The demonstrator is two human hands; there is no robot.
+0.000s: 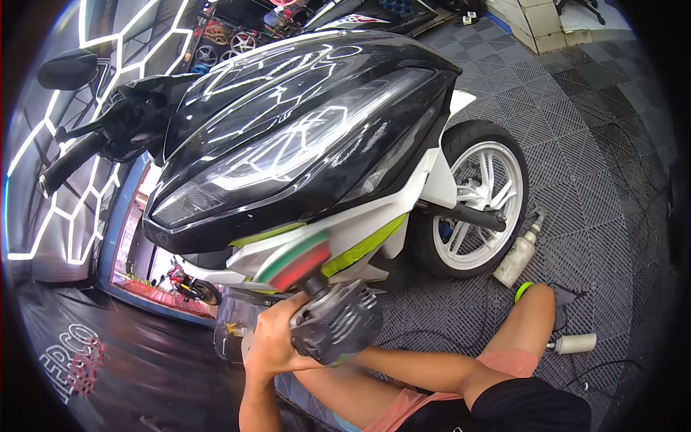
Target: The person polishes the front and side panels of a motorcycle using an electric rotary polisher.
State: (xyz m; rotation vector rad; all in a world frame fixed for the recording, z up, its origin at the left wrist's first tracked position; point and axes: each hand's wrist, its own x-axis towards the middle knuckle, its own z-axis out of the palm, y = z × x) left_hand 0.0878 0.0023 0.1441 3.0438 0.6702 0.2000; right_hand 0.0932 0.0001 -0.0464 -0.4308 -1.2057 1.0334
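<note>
My left hand (272, 337) is wrapped around the head of a dark power polisher (338, 324) with a vented housing. Blurred by motion, its red, white and green pad (295, 263) faces the white and lime-green lower trim (363, 248) of a black scooter (309, 144); whether pad and trim touch I cannot tell. My right forearm (421, 371) runs in from the right and ends behind the polisher. That hand and its fingers are hidden there. Glossy front panels with a long headlight (302, 140) lie just beyond the tool.
A white-spoked front wheel (479, 205) rests on grey floor tiles (576, 187). A spray bottle (515, 259) stands beside the tyre. Near my knee lies a small white container (576, 343), with a cable (612, 366) close by. A handlebar (68, 165) and mirror (67, 70) stick out at left.
</note>
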